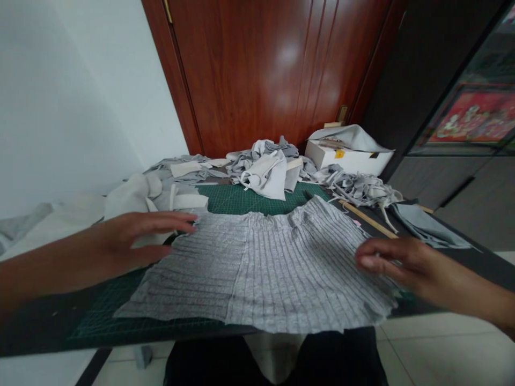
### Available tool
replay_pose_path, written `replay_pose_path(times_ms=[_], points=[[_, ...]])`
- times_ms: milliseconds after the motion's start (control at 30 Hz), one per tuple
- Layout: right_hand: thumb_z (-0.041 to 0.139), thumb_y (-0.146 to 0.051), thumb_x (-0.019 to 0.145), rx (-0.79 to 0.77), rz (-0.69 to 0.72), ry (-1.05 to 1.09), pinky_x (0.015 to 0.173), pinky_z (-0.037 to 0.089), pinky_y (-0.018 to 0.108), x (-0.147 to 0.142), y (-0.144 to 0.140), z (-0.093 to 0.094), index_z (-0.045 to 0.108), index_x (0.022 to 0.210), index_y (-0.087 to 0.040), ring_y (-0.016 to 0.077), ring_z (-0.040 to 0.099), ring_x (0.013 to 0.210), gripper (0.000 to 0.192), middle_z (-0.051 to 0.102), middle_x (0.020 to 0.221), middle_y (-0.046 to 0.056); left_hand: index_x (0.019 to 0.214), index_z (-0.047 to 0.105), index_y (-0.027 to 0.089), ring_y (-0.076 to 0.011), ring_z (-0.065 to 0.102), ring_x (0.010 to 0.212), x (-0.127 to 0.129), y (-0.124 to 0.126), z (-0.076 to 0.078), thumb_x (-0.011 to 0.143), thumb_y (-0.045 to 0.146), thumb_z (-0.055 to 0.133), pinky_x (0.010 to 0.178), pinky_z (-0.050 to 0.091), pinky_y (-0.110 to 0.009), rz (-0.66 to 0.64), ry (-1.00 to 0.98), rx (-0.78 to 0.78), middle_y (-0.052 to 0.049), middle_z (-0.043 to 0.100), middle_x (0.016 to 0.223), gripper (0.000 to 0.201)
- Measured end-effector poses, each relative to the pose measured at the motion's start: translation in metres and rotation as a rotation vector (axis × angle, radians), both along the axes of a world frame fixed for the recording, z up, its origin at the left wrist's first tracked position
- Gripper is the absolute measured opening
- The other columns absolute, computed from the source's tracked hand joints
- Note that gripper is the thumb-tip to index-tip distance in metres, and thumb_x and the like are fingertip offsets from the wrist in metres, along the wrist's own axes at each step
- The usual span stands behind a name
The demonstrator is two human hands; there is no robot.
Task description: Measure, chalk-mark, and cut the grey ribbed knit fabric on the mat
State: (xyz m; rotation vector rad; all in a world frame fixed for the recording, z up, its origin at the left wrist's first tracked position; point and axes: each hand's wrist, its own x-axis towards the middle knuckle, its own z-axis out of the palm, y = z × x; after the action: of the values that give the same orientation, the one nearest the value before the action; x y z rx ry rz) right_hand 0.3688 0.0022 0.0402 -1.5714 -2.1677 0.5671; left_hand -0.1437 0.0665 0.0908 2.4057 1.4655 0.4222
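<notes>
Grey ribbed fabric (265,268) lies flat at the tabletop's near edge, left hand (132,241) and right hand (398,262) resting open-fingered on its ends.

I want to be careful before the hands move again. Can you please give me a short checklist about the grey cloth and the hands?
1. Grey cloth lies spread on the green mat: ok.
2. Left hand rests flat at the cloth's left edge, fingers open: ok.
3. Right hand is at the right edge, open; touching or just above: cannot tell.
4. Near edge hangs past the table: not ok.
5. Wooden stick lies clear of the cloth: cannot tell.
</notes>
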Motion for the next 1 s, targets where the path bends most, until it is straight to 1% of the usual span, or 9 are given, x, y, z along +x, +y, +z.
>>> replay_pose_path(times_ms=[67, 167, 267, 367, 467, 600, 833, 900, 1000], points=[[0.051, -0.051, 0.103, 0.175, -0.066, -0.068, 0.088, 0.061, 0.044, 0.001, 0.032, -0.01, 0.075, 0.111, -0.033, 0.032, 0.077, 0.098, 0.031, 0.08, 0.112, 0.01, 0.139, 0.068, 0.039, -0.0293, 0.065, 0.135, 0.032, 0.016, -0.001, 0.094, 0.047, 0.061, 0.12, 0.043, -0.051, -0.05, -0.061, 0.085, 0.001, 0.066, 0.151, 0.047], [0.046, -0.039, 0.101, 0.32, -0.267, -0.295, 0.109, 0.054, 0.047, 0.007, 0.078, -0.04, 0.066, 0.134, -0.019, 0.0371, 0.069, 0.127, 0.044, 0.07, 0.139, 0.02, 0.151, 0.06, 0.025, -0.0361, 0.045, 0.154, 0.069, 0.032, -0.041, 0.094, 0.039, 0.064, 0.127, 0.032, -0.055, -0.165, -0.039, 0.161, -0.012, 0.05, 0.165, 0.059], [0.051, -0.04, 0.098, 0.301, -0.393, -0.359, 0.102, 0.055, 0.056, 0.02, 0.102, -0.062, 0.061, 0.137, -0.003, 0.0458, 0.07, 0.119, 0.055, 0.07, 0.129, 0.033, 0.162, 0.046, 0.026, -0.0386, 0.028, 0.161, 0.071, 0.032, -0.087, 0.102, 0.043, 0.056, 0.128, 0.021, -0.066, -0.169, 0.139, 0.139, -0.016, 0.032, 0.173, 0.062], [0.059, -0.045, 0.097, 0.23, -0.475, -0.341, 0.084, 0.058, 0.046, 0.03, 0.1, -0.064, 0.062, 0.135, -0.004, 0.0396, 0.076, 0.096, 0.056, 0.077, 0.108, 0.024, 0.168, 0.033, 0.029, -0.0391, 0.022, 0.163, 0.051, 0.025, -0.107, 0.108, 0.051, 0.044, 0.127, 0.015, -0.072, -0.12, 0.298, 0.187, -0.014, 0.024, 0.176, 0.065], [0.064, -0.036, 0.094, 0.103, -0.504, -0.275, 0.067, 0.051, 0.035, 0.035, 0.087, -0.054, 0.066, 0.13, -0.008, 0.0302, 0.075, 0.075, 0.046, 0.078, 0.085, 0.012, 0.169, 0.028, 0.032, -0.0407, 0.02, 0.163, 0.035, 0.018, -0.107, 0.108, 0.057, 0.038, 0.125, 0.016, -0.077, -0.077, 0.367, 0.187, -0.011, 0.021, 0.177, 0.067], [0.066, -0.028, 0.09, 0.045, -0.499, -0.259, 0.063, 0.047, 0.032, 0.043, 0.076, -0.046, 0.075, 0.092, -0.018, 0.0262, 0.074, 0.07, 0.014, 0.078, 0.077, 0.009, 0.17, 0.025, 0.034, -0.0407, 0.019, 0.163, 0.031, 0.015, -0.106, 0.107, 0.061, 0.034, 0.122, 0.015, -0.081, -0.027, 0.391, 0.177, -0.009, 0.019, 0.178, 0.069], [0.063, -0.024, 0.083, 0.042, -0.526, -0.257, 0.06, 0.04, 0.034, 0.062, 0.071, -0.044, 0.062, 0.066, -0.023, 0.0246, 0.065, 0.059, 0.017, 0.069, 0.062, 0.005, 0.171, 0.02, 0.037, -0.041, 0.019, 0.164, 0.026, 0.01, -0.116, 0.106, 0.062, 0.033, 0.121, 0.019, -0.081, 0.012, 0.408, 0.181, -0.01, 0.014, 0.179, 0.07], [0.063, -0.023, 0.082, 0.038, -0.53, -0.241, 0.06, 0.041, 0.034, 0.067, 0.071, -0.044, 0.06, 0.067, -0.023, 0.0242, 0.064, 0.059, 0.015, 0.068, 0.062, 0.005, 0.169, 0.027, 0.036, -0.0442, 0.027, 0.161, 0.024, 0.011, -0.11, 0.104, 0.064, 0.039, 0.119, 0.024, -0.08, 0.02, 0.412, 0.181, -0.013, 0.019, 0.178, 0.072], [0.066, -0.023, 0.079, 0.038, -0.54, -0.203, 0.063, 0.046, 0.034, 0.07, 0.07, -0.043, 0.064, 0.079, -0.022, 0.0246, 0.067, 0.065, 0.002, 0.071, 0.07, 0.006, 0.158, 0.051, 0.025, -0.0445, 0.047, 0.149, 0.031, 0.026, -0.092, 0.1, 0.06, 0.048, 0.119, 0.031, -0.072, 0.027, 0.402, 0.208, -0.019, 0.046, 0.166, 0.067]])
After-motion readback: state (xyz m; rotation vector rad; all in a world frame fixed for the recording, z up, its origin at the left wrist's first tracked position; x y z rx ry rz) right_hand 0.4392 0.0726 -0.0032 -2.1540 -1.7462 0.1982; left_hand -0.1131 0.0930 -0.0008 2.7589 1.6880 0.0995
